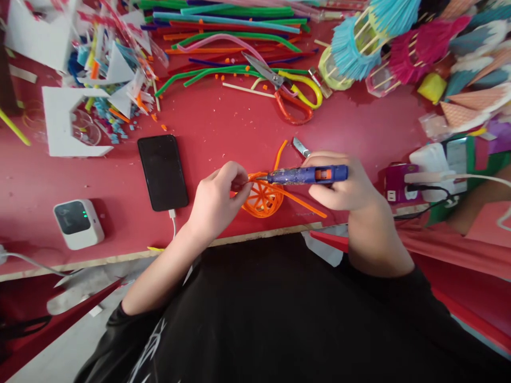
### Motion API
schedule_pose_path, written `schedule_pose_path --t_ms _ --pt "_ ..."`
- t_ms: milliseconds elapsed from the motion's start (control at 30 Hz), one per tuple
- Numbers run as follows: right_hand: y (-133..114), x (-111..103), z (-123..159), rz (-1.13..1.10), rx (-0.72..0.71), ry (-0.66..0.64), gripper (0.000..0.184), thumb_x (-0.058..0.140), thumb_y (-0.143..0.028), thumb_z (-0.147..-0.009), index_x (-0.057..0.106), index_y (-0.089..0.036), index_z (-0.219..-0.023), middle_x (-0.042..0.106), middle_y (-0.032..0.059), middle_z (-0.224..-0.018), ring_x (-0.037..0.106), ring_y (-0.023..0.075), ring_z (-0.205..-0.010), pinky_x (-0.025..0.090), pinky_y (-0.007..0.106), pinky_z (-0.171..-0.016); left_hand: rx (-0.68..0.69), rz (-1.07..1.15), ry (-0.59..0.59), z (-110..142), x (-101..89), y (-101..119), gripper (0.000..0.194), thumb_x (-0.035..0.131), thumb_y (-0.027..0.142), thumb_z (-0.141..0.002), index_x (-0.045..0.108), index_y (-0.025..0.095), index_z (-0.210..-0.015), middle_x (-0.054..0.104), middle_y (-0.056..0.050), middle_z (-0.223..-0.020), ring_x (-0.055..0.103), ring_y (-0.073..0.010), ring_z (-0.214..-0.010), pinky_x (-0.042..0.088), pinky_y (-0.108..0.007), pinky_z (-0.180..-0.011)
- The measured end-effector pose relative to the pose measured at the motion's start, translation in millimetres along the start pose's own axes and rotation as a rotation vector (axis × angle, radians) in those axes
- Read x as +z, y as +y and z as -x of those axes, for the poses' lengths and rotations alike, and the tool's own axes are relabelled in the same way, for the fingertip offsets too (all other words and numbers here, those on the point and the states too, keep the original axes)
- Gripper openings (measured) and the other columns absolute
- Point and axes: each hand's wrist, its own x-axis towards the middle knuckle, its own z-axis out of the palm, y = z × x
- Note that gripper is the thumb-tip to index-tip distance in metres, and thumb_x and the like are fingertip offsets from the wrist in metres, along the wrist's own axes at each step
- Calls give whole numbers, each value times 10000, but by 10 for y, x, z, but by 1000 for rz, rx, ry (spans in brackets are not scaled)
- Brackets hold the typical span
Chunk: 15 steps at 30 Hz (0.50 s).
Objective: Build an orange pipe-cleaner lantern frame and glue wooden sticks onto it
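Note:
My right hand (339, 183) grips a blue hot glue gun (295, 175), its nozzle pointing left onto the rim of a round orange wheel-shaped piece with spokes (263, 201). It looks made of pipe cleaners. My left hand (221, 197) pinches the left edge of this orange piece between thumb and fingers, close to the nozzle tip. A loose orange strip (305, 205) runs out to the right below the glue gun, and another orange end (281, 154) sticks up behind it. A utility knife (301, 147) lies just beyond my right hand.
Scissors (279, 85) lie open near bundled coloured pipe cleaners (239, 48). A black phone (163, 173) and a white device (79, 223) are at left, below scraps and a white cut-out board (58, 125). Paper-fringed crafts (353, 50) and a power strip (429, 178) stand at right.

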Motion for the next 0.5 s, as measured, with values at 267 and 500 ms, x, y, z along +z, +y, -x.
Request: schedule_pose_path --t_ms 267,500 --pt "-91 22 12 81 -117 79 133 508 -161 -603 439 -248 -676 483 -10 -650 439 152 -597 356 300 -536 -8 -10 8 5 18 2 127 652 102 -826 566 195 -839 695 24 -789 641 -91 -678 577 -204 -680" --pt "-129 38 78 192 -132 114 136 557 -210 -648 438 -260 -692 526 8 -674 515 194 -642 440 345 -581 -4 -1 8 -1 34 0 161 650 64 -795 558 194 -823 675 38 -762 629 -82 -665 545 -187 -660"
